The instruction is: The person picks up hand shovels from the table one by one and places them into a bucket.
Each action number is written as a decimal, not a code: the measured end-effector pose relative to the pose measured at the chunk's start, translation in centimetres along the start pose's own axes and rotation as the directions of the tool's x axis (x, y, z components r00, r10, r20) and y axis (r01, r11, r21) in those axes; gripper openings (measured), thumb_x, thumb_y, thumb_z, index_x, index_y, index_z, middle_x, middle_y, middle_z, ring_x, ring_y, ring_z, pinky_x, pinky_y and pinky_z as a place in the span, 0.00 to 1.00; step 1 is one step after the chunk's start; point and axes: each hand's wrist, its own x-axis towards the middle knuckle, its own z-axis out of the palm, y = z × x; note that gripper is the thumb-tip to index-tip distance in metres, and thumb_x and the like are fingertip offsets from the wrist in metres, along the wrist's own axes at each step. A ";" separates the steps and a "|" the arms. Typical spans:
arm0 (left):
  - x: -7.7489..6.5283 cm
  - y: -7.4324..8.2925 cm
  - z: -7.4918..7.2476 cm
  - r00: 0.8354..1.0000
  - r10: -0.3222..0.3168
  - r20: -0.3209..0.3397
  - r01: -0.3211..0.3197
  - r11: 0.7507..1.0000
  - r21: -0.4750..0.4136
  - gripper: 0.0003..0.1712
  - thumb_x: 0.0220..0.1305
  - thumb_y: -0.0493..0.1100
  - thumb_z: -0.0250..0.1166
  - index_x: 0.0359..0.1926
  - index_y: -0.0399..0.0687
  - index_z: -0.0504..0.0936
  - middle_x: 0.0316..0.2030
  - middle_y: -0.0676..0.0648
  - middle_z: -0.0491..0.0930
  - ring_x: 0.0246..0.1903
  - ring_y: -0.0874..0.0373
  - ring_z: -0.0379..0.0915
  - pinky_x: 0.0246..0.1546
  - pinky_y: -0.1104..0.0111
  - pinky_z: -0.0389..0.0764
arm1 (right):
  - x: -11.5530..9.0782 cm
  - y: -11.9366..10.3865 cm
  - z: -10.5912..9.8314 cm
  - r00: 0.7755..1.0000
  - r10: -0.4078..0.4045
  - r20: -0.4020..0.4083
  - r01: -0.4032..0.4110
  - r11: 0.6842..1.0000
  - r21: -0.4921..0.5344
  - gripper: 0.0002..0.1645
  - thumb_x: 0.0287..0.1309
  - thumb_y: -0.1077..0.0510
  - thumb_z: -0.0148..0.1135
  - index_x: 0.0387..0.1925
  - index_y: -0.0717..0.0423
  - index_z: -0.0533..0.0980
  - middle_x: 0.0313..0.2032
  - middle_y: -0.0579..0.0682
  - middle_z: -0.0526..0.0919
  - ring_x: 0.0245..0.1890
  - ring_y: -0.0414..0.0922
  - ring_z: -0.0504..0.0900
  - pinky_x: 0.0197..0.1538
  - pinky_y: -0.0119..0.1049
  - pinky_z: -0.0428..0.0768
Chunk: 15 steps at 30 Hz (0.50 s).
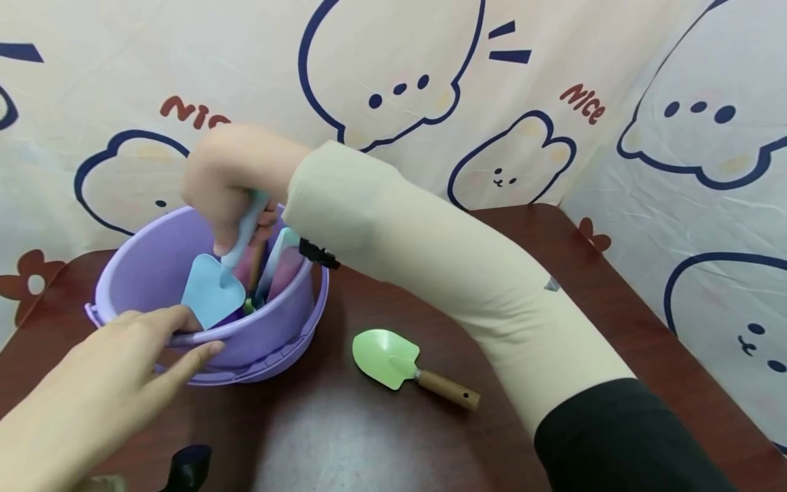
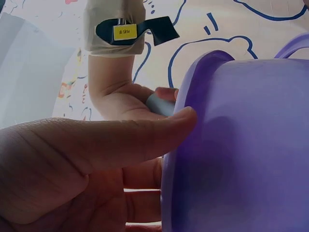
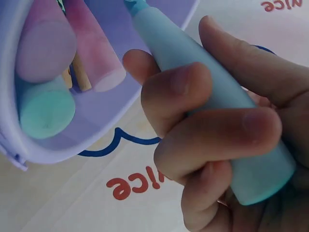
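A purple bucket [image 1: 273, 335] stands at the left of the table. My left hand [image 1: 117, 369] grips its near rim, with the thumb outside and the fingers reaching over the edge. Inside the bucket, my right hand [image 1: 224, 181] holds a light blue toy shovel [image 1: 212, 294] by its handle, blade down. In the right wrist view, the fingers curl round that pale blue handle [image 3: 198, 72]. Handles of other tools rise beside it: pink ones [image 3: 99, 58] and a teal-ended one [image 3: 48, 111]. Their lower parts are mostly hidden in the bucket.
On the brown table [image 1: 344, 437], right of the bucket, lies a light green trowel [image 1: 386, 359] with a wooden handle. A printed cloth [image 1: 393, 171] hangs behind and at the right. A black object [image 1: 189, 468] shows at the bottom left edge.
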 end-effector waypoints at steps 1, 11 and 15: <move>0.0 -0.1 0.0 1.000 -0.001 0.003 0.001 1.000 0.000 0.22 0.65 0.67 0.61 0.32 0.55 0.78 0.23 0.56 0.76 0.28 0.59 0.75 0.24 0.65 0.68 | 0.2 -0.2 -0.2 1.000 0.007 -0.005 -0.007 1.000 -0.023 0.24 0.61 0.28 0.53 0.33 0.41 0.72 0.16 0.34 0.70 0.17 0.36 0.70 0.25 0.32 0.68; 0.0 -0.4 0.1 1.000 -0.012 -0.001 0.012 1.000 0.002 0.23 0.65 0.69 0.60 0.32 0.56 0.79 0.23 0.57 0.77 0.30 0.58 0.78 0.25 0.65 0.71 | 3.5 -1.9 -2.5 0.905 0.223 0.362 -0.350 0.874 0.337 0.18 0.57 0.38 0.67 0.45 0.34 0.72 0.22 0.42 0.81 0.18 0.40 0.77 0.24 0.31 0.74; -0.1 -0.2 0.1 1.000 0.001 -0.002 -0.001 1.000 -0.009 0.22 0.65 0.67 0.60 0.32 0.55 0.78 0.23 0.57 0.76 0.29 0.59 0.76 0.24 0.65 0.69 | 3.7 -1.8 -2.0 0.917 0.219 0.333 -0.340 0.866 0.366 0.20 0.58 0.40 0.67 0.49 0.34 0.71 0.23 0.42 0.82 0.18 0.40 0.77 0.24 0.31 0.74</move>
